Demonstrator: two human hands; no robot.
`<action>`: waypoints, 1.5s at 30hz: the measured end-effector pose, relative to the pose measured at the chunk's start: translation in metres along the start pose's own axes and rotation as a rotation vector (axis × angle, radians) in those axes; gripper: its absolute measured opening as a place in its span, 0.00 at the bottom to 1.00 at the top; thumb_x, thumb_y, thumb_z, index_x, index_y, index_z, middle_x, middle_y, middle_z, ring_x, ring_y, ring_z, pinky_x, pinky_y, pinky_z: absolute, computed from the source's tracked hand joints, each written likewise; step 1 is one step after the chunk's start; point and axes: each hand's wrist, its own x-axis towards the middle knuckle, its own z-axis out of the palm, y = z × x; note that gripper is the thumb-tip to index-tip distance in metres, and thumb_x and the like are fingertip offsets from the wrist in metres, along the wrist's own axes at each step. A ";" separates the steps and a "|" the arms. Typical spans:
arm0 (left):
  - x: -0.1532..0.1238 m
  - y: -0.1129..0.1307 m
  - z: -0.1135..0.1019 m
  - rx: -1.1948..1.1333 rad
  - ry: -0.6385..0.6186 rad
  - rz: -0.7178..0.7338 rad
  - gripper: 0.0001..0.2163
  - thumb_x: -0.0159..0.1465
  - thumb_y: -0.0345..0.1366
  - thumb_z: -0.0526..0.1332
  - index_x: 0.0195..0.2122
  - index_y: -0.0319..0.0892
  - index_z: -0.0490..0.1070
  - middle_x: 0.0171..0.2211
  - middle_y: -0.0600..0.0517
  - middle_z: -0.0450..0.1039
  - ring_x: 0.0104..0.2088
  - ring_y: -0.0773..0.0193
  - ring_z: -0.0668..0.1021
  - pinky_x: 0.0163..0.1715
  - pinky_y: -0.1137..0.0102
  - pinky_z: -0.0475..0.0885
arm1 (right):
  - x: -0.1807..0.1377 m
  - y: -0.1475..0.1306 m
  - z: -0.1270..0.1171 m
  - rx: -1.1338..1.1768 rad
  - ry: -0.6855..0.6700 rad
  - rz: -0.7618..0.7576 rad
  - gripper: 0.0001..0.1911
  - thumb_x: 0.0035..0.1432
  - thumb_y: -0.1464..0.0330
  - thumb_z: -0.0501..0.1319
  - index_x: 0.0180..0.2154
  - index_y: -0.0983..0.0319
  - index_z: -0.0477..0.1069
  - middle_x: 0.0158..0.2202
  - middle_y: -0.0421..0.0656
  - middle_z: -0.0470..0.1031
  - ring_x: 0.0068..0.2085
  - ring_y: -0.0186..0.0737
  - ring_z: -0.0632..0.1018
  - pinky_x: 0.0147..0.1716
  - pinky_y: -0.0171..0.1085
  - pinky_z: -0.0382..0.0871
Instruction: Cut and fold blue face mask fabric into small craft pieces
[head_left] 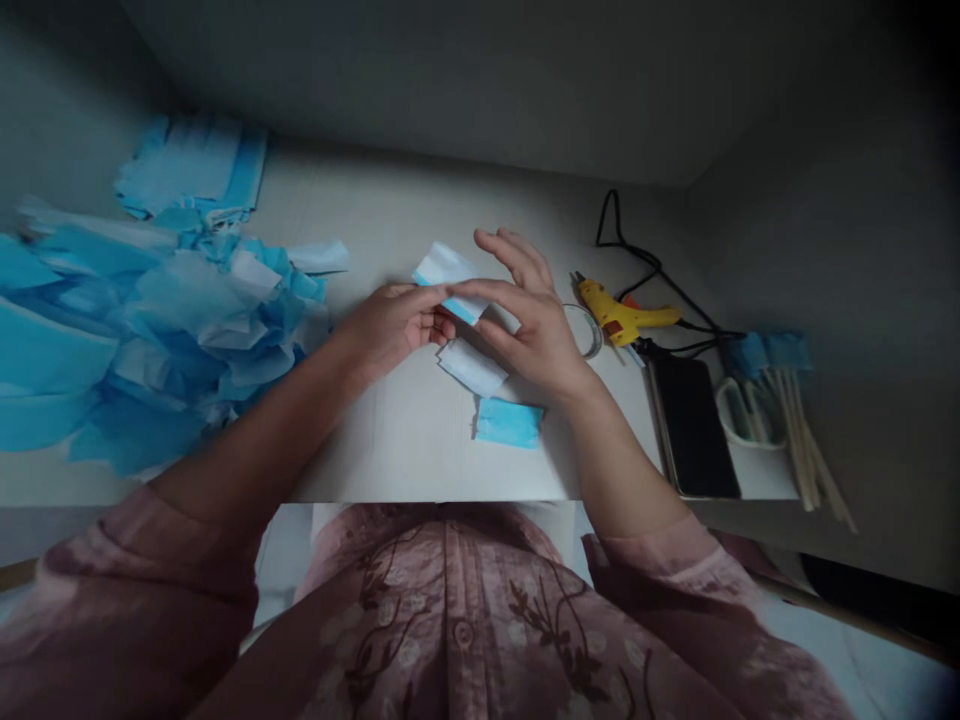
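Above the middle of the table, a small rectangle of blue and white face-mask fabric (444,263) is between my hands. My left hand (401,322) pinches its lower left edge with thumb and fingertips, the other fingers curled. Across it lies the index finger of my right hand (536,325), with the thumb at the lower edge; the remaining fingers are raised and stretched. Just below, a white folded fabric piece (472,368) rests on the table, and nearer to me lies a flat blue piece (508,423).
A large heap of blue and white mask fabric (172,330) covers the left side, with stacked masks (191,165) behind. To the right are a tape roll (592,330), yellow glue gun (622,315) with black cord, phone (694,425), scissors (746,412) and wooden sticks with blue ends (799,430).
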 end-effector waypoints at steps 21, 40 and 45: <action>0.003 -0.006 0.002 0.575 0.174 0.132 0.12 0.64 0.35 0.63 0.23 0.37 0.76 0.20 0.52 0.73 0.21 0.70 0.71 0.25 0.74 0.64 | 0.000 -0.010 0.014 0.369 0.165 0.392 0.13 0.61 0.56 0.68 0.35 0.59 0.76 0.39 0.42 0.78 0.39 0.38 0.77 0.41 0.38 0.70; 0.003 -0.006 -0.002 0.462 0.139 0.213 0.06 0.59 0.35 0.65 0.27 0.39 0.75 0.22 0.54 0.72 0.23 0.71 0.70 0.26 0.74 0.65 | -0.002 -0.007 0.022 0.629 0.059 0.428 0.23 0.61 0.51 0.66 0.51 0.57 0.70 0.38 0.40 0.75 0.40 0.39 0.76 0.43 0.39 0.74; 0.002 -0.007 -0.003 0.427 0.093 0.177 0.08 0.62 0.38 0.64 0.28 0.39 0.76 0.23 0.52 0.72 0.24 0.69 0.72 0.27 0.73 0.66 | -0.002 -0.008 0.024 0.678 0.077 0.435 0.23 0.58 0.52 0.68 0.50 0.56 0.70 0.36 0.39 0.75 0.38 0.37 0.76 0.41 0.38 0.73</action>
